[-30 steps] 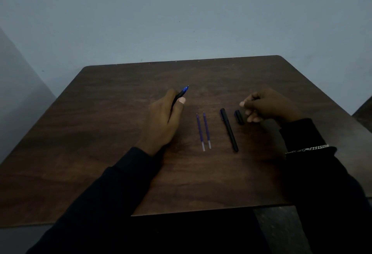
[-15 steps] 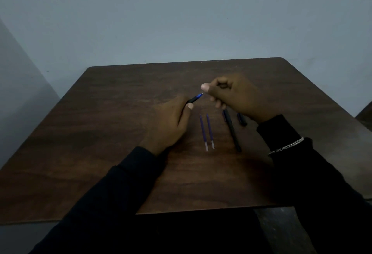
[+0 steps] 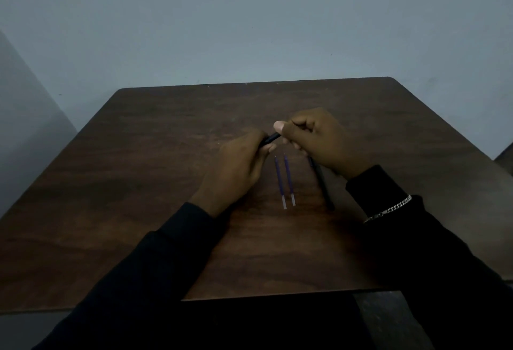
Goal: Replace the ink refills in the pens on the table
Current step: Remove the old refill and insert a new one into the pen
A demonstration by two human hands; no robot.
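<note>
A black pen (image 3: 269, 138) is held just above the brown table (image 3: 155, 183) at its middle. My left hand (image 3: 236, 168) grips the pen's barrel, and my right hand (image 3: 316, 138) pinches its front end between thumb and fingers; the blue tip is covered. Two purple refills (image 3: 284, 180) lie side by side on the table just below the hands. A second black pen (image 3: 323, 184) lies to their right, its upper end hidden under my right hand.
The table stands against a pale wall, its far edge (image 3: 249, 83) close behind the hands. A dark object (image 3: 505, 159) shows at the right edge of the view. The small black cap seen earlier is hidden by my right hand.
My right hand has left the cap on the right, crossed to the left and closed its fingers over the blue tip of the pen held by my left hand.
</note>
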